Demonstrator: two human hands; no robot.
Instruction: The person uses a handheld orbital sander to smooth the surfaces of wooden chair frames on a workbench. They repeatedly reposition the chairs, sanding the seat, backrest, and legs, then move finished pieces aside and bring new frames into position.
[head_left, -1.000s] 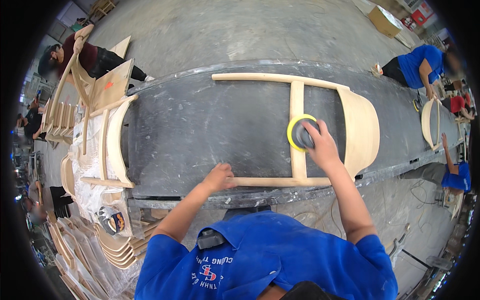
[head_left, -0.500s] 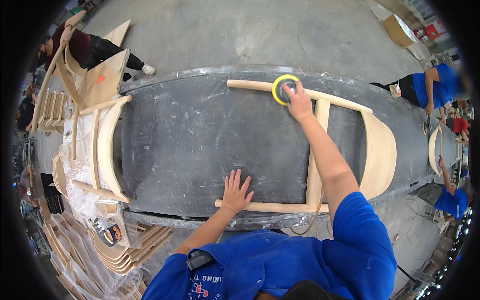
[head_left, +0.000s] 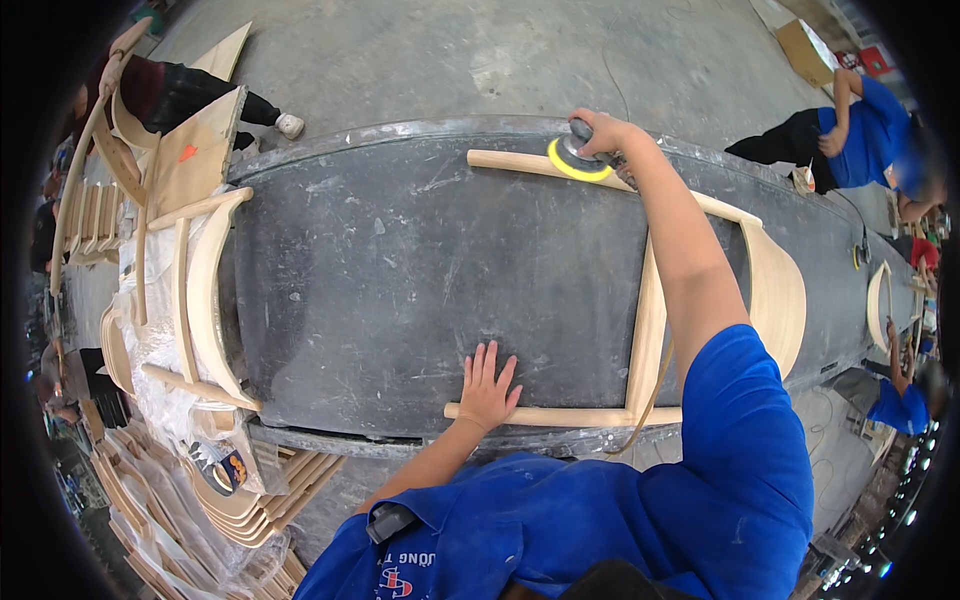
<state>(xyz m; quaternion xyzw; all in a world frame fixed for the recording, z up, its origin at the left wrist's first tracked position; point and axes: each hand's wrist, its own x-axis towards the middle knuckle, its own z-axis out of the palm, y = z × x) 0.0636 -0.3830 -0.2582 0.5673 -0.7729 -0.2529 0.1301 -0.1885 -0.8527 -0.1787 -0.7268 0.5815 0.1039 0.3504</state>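
A pale wooden chair frame lies on a dark, scuffed worktable, its curved backrest to the right and its two legs pointing left. My right hand is closed around an orbital sander with a yellow-edged round pad. The sander is tilted at the far leg; whether the pad touches the wood I cannot tell. Fingers spread, my left hand rests at the near leg, its fingertips over the tabletop. My right forearm hides part of the frame.
Another chair frame lies at the table's left end on plastic wrap. Curved wooden parts are stacked below it. A hose crosses the near leg. Co-workers stand at far left and right; one in blue is beside the table.
My right hand has lifted and turned the sander, tipping its pad over the far leg. My left hand stays by the near leg. The whole view has shifted slightly.
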